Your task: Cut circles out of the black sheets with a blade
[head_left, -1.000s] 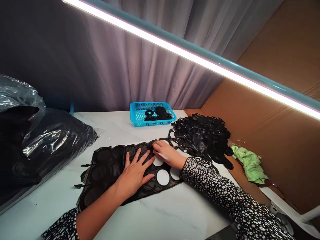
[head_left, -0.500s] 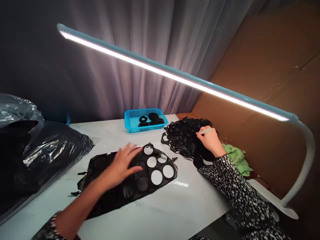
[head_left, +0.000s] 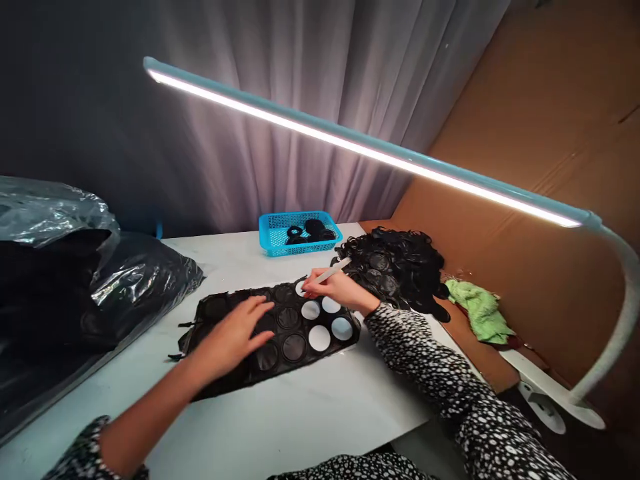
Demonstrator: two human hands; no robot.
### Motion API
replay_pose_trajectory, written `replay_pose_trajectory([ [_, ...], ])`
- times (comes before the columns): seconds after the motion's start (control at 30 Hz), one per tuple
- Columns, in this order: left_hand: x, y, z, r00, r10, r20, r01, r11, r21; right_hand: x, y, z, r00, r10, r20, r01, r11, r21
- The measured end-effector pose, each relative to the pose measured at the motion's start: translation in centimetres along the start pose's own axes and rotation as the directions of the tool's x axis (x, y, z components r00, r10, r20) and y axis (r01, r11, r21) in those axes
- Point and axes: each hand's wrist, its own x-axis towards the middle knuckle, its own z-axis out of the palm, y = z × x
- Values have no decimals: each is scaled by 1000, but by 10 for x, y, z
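A black sheet (head_left: 295, 365) with rows of round outlines lies on the white table. Toward its right end several circles are open holes that show white; the others are still filled with black. My left hand (head_left: 245, 330) rests on or just over the sheet's middle, fingers spread and holding nothing. At the sheet's far right edge, my right hand (head_left: 333, 287) pinches a slim white pen-like tool (head_left: 334, 269), its lower end hidden by my fingers beside a hole. Right behind that hand sits a heap of black rings and scraps (head_left: 400, 267).
A blue perforated basket (head_left: 267, 247) with black round pieces stands at the back. Black plastic bags (head_left: 145, 287) bulge on the left. A green cloth (head_left: 475, 310) lies on the right, near the clamped lamp (head_left: 365, 147), whose bar crosses overhead. Cardboard (head_left: 540, 153) walls the right side.
My right hand has moved left and nearer with the tool, from the black heap to the sheet's edge. My left hand stays spread at the sheet. The view has shifted slightly.
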Motion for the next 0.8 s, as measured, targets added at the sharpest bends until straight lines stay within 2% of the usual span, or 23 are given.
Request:
replay_pose_trajectory([
  [0.1, -6, 8, 37, 999, 17, -31, -15, 998, 65, 29, 6, 41, 996, -87, 13, 87, 996, -31],
  [0.2, -17, 0, 42, 998, -57, 8, 55, 990, 127, 49, 18, 58, 992, -50, 118, 51, 999, -7],
  [0.33, -30, -11, 27, 977, -199, 78, 181, 965, 188, 54, 31, 54, 984, -14, 175, 16, 1000, -9],
  [0.4, -28, -8, 22, 970, -239, 34, 224, 943, 247, 52, 32, 52, 982, -16, 187, 20, 1000, -21],
  [0.5, -16, 3, 24, 988, -138, -69, 152, 947, 282, 53, 31, 53, 982, -22, 190, 33, 998, -54],
  [0.6, -4, 14, 31, 997, 6, -72, 10, 975, 221, 56, 31, 54, 981, -25, 191, 42, 996, -83],
  [0.67, 1, 17, 35, 997, 33, -70, -18, 980, 199, 58, 31, 52, 980, -26, 199, 46, 994, -96],
  [0.8, 1, 18, 41, 999, 4, -36, 2, 986, 165, 59, 31, 52, 975, -43, 220, 77, 986, -150],
])
